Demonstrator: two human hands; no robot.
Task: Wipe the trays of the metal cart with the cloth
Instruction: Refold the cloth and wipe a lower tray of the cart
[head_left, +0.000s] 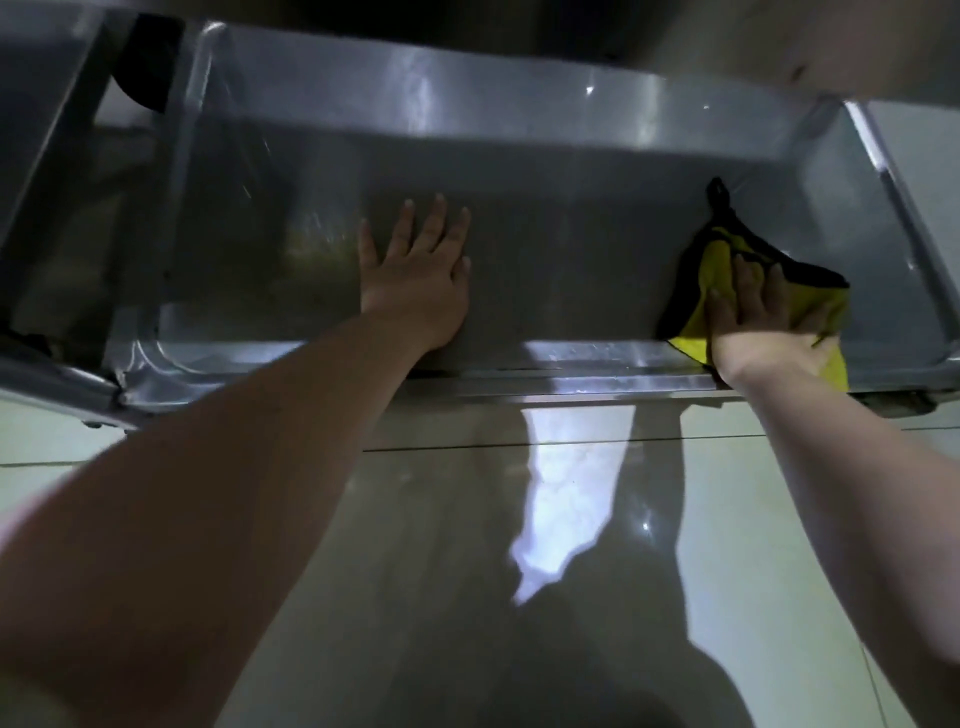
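Low over the glossy floor (467, 519), facing the near rim of the tray (597, 358). Just past that rim, bracing with the left hand (415, 280) flat near the middle of the tray bottom, fingers straight, holding nothing. By the near right corner, pressing the yellow-and-black cloth (717, 254) down under the right hand (763, 317), fingers laid flat on top. Mid-wipe at the right end, seemingly. Next, probably sweeping leftward and out to the far wall (467, 104), lifting the left hand clear
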